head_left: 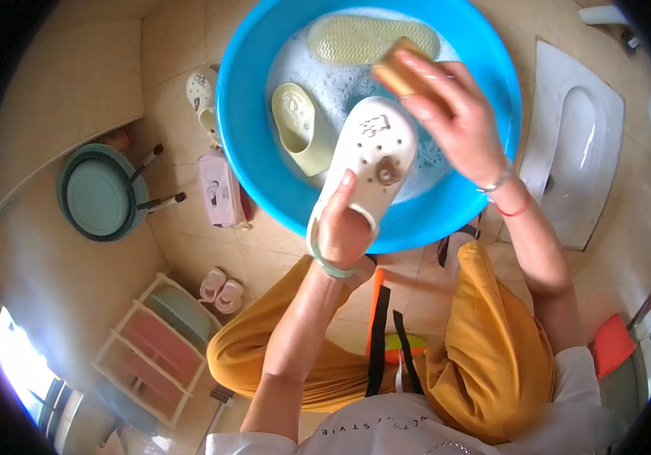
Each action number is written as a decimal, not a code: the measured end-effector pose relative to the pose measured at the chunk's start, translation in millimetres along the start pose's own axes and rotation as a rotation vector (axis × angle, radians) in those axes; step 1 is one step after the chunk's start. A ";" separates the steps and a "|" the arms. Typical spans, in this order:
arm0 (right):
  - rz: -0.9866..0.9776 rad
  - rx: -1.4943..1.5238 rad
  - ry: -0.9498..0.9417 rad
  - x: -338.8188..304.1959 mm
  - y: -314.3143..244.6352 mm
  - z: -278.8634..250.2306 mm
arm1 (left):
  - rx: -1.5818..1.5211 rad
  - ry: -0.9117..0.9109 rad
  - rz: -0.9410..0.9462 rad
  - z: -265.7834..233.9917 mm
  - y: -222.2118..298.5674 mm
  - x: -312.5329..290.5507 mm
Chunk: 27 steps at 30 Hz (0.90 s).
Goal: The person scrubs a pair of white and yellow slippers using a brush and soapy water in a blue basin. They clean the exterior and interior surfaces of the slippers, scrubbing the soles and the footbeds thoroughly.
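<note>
So the white clog is held up over the near side of the blue tub, toe pointing out over the suds. Left hand is gripped on it at the heel end, thumb flat on the upper; can't tell exactly where the other fingers go. Right hand is apart from the left one, wrapped around a brown scrubber just past the toe. It's blurry, so brush or sponge, no idea.

Handling-wise, my guess is moulded foam: really light, bit of give when you squeeze, hard to break. Soapy water probably makes it slick, though. I'd hold it right there by the heel opening with a thumb on top, and go easy around the brown charm, which looks like it could pop off.

Headcount: one clog in hand, one scrubber, one tub. Two pale yellow-green shoes in the water: one slip-on with its opening up, one sole-up shoe. On the floor, two pink sandals and one squat pan.
</note>
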State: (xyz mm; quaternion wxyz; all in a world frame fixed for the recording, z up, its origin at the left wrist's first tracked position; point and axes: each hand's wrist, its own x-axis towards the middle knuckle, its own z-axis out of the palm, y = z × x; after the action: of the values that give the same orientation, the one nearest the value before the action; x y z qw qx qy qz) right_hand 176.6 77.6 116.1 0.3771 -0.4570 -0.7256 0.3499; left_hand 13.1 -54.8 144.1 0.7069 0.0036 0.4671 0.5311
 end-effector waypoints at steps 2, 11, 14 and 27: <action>0.070 0.284 -0.120 -9.8 12.2 -26.0 | 0.062 0.002 -0.005 -8.6 9.6 1.2; 0.014 0.098 -0.252 -16.6 -18.6 -30.1 | -0.054 0.035 -0.163 -13.3 11.3 -5.9; -0.030 -0.042 -0.539 9.8 -19.3 -10.7 | 0.190 0.031 -0.218 1.1 5.3 -21.1; -0.129 0.047 -0.150 15.1 -10.3 -19.0 | -0.317 0.033 -0.157 7.3 20.3 4.4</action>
State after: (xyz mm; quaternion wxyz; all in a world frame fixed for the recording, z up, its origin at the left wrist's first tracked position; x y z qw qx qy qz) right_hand 184.5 91.2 137.2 0.3538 -0.3730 -0.7713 0.3751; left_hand 2.7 -39.0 155.5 0.7302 -0.1531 0.3878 0.5412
